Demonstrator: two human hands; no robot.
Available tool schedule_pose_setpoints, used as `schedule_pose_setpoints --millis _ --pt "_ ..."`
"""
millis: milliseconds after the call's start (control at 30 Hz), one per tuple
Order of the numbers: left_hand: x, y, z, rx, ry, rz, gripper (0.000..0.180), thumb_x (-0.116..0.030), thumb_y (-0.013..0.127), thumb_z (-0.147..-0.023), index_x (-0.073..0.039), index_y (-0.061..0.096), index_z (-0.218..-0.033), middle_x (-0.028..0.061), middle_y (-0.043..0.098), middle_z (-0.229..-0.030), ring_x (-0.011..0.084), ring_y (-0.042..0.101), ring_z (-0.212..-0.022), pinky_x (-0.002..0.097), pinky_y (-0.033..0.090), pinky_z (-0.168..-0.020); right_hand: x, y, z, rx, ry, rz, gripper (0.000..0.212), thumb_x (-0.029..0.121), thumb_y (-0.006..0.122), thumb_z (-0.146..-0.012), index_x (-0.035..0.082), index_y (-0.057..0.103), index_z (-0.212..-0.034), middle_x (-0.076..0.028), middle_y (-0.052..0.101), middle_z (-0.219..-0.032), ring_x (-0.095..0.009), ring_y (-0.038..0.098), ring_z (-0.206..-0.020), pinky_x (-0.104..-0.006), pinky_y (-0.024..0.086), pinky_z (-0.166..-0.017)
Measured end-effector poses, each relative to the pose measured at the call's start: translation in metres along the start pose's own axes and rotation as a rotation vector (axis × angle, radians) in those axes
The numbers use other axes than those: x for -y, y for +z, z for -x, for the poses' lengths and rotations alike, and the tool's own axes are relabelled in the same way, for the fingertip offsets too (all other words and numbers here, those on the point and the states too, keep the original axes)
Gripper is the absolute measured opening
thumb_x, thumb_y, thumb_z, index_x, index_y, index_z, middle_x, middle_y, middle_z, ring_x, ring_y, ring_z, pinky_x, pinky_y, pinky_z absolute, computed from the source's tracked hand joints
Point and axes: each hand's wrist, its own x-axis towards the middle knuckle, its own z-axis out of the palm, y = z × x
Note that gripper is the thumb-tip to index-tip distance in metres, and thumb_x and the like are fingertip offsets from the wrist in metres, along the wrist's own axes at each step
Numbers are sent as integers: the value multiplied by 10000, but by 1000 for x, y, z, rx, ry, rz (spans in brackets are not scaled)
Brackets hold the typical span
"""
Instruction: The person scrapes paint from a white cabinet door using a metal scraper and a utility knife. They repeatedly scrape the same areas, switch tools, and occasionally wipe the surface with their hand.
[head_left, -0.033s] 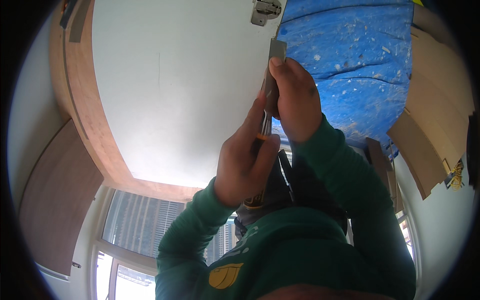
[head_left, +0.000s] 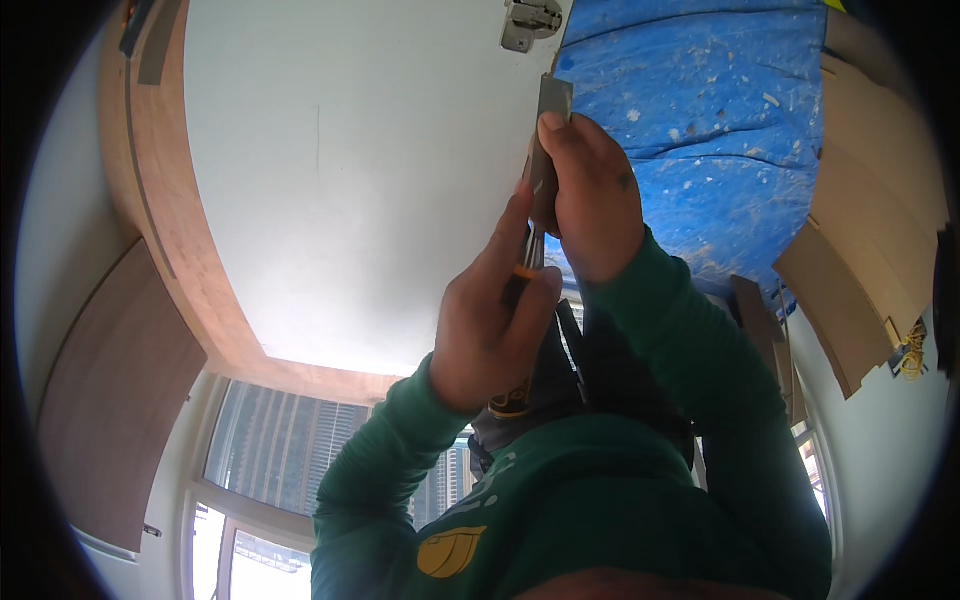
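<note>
Along the right-hand edge of a white panel, seen in the head view, both hands work close together, and hardly anything differs from the picture just before: arms, hands and the things they hold match it almost exactly, any shift being too slight to be sure of. That suggests a steady, controlled hold rather than a change of step. The right hand has its fingers closed around a flat grey piece, the thumb pressed on its face near the upper end; this piece lies at the panel's edge, beside a blue sheet spattered with pale specks. Just below, the left hand grips a slim tool with an orange band and a metal shaft, its index finger stretched along the edge toward the grey piece. Where the tool's tip ends is hidden, so whether it touches the piece cannot be told. Farther up the same edge sits a metal hinge, clear of both hands. Wooden boarding borders the panel on the left, and brown sheets lie beyond the blue one.
</note>
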Motion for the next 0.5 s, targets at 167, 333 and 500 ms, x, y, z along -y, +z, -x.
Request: schedule_pose_setpoints --millis 167,333,500 --pt "-6 1 1 -6 -29 -35 678 -4 601 -938 79 354 -1564 197 698 -1021 176 670 -798 294 534 -754 -1 -3 2 24 -8 29 138 98 523 -1034 -19 595 -1040 -156 582 -871 -321 599 -752 -430 484 -640" --pt "-4 1 -4 -9 -38 4 677 -3 602 -938 79 356 -1564 154 680 -915 152 638 -727 284 519 -702 5 -5 -5 20 92 -99 151 107 510 -1038 -18 595 -1046 -156 584 -873 -313 600 -756 -418 485 -650" --pt "-3 3 -9 -15 28 -16 672 -12 599 -942 83 356 -1562 148 676 -888 148 633 -716 280 516 -694 1 -5 -8 12 35 -38 250 181 467 -1080 -20 598 -1009 -148 585 -871 -297 580 -733 -398 475 -672"
